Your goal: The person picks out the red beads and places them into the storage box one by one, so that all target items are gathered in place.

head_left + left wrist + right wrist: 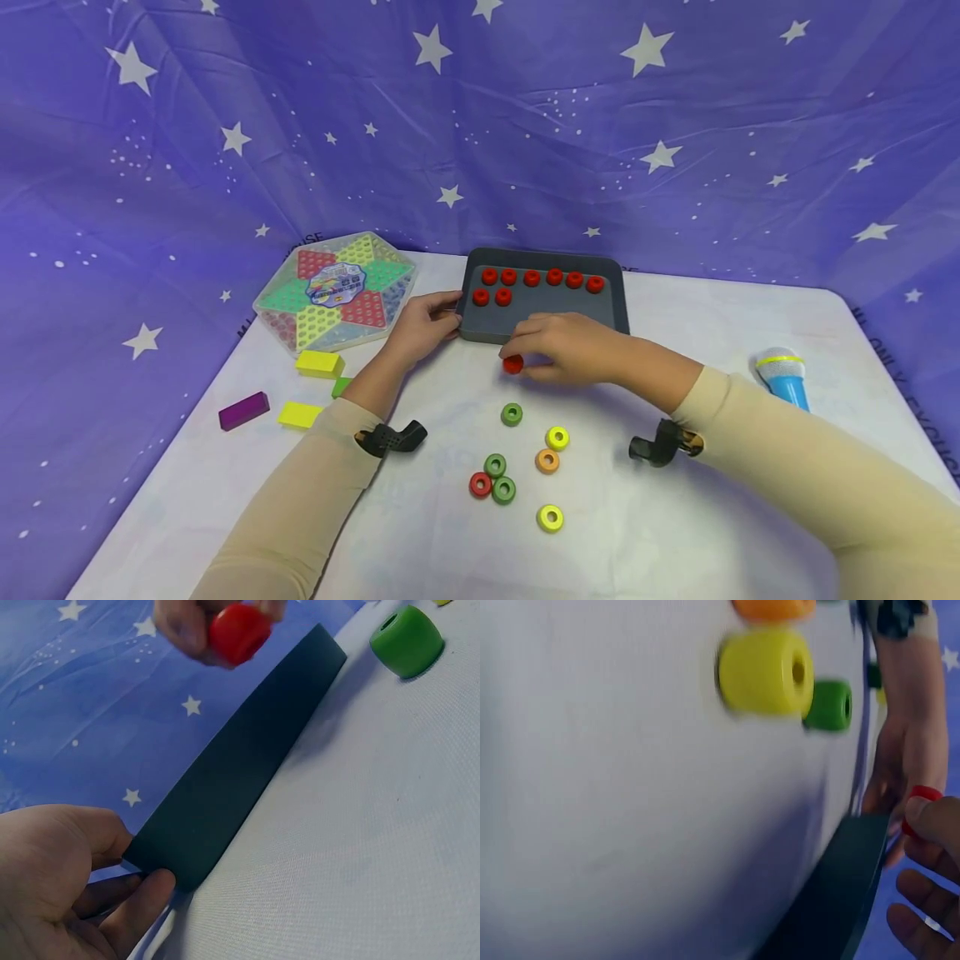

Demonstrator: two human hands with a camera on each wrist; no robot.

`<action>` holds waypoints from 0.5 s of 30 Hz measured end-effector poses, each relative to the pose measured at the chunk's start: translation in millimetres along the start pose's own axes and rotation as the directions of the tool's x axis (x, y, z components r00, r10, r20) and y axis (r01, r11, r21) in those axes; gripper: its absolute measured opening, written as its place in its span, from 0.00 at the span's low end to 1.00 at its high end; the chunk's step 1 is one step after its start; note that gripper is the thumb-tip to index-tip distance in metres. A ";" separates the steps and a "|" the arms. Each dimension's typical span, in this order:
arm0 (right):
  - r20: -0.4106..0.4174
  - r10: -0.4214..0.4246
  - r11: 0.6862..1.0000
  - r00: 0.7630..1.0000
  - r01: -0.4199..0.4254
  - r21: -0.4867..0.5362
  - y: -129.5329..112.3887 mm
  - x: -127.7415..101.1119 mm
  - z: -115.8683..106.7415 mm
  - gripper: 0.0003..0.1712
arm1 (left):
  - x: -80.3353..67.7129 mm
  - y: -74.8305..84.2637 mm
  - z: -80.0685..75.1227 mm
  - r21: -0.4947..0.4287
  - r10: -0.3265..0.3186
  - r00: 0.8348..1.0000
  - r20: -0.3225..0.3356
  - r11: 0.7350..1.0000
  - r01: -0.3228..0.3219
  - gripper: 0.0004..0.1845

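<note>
Left hand point(423, 325) grips the left front corner of the dark grey rectangular plastic tray point(619, 300), fingers curled on its wall; right hand point(566, 346) pinches a small red plastic ring bead point(513, 364) just in front of the tray's near wall, about level with the white cloth-covered surface point(675, 517). Eight red beads point(532, 277) already sit in the tray. To do it well: keep the tray braced, lift the bead clear over the wall, set it flat beside the others. Green bead point(512, 414) lies near, other loose beads further toward the person. Hexagonal clear plastic game box point(335, 292) carries a centre label, too small to read; edge print on the cloth unreadable
</note>
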State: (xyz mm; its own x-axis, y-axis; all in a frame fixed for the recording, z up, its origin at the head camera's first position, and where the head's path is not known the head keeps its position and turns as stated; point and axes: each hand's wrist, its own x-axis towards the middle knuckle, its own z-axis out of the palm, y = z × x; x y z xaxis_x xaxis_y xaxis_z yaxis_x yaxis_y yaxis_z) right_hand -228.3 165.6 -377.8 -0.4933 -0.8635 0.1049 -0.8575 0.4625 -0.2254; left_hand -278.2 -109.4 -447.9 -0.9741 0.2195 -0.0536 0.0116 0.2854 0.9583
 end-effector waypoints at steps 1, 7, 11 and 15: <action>0.000 0.013 1.000 1.000 -0.013 -0.003 4.4 0.6 -1.7 0.18 | 0.0 -0.3 0.1 0.002 0.001 1.000 0.001 1.000 -0.001 0.26; 0.004 0.075 0.997 0.997 -0.075 -0.018 30.1 5.6 -14.6 0.20 | -0.3 -2.4 0.5 0.013 -0.003 1.000 -0.002 1.000 0.003 0.26; -0.006 0.131 0.991 0.991 -0.131 -0.025 46.7 9.5 -25.5 0.21 | 0.7 -3.2 0.6 0.012 0.006 1.000 0.003 1.000 -0.006 0.26; 0.037 0.215 0.977 0.976 -0.214 -0.017 62.6 15.6 -33.8 0.22 | 1.3 -2.7 -0.2 0.006 0.019 1.000 0.010 1.000 -0.019 0.26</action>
State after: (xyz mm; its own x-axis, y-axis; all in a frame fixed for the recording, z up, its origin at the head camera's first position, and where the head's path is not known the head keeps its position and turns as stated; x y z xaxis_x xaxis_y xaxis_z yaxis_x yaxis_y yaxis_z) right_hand -294.6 187.9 -357.5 -0.6602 -0.7509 0.0178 -0.7341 0.6401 -0.2266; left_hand -279.6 -110.0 -450.6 -0.9713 0.2347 -0.0382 0.0317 0.2871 0.9574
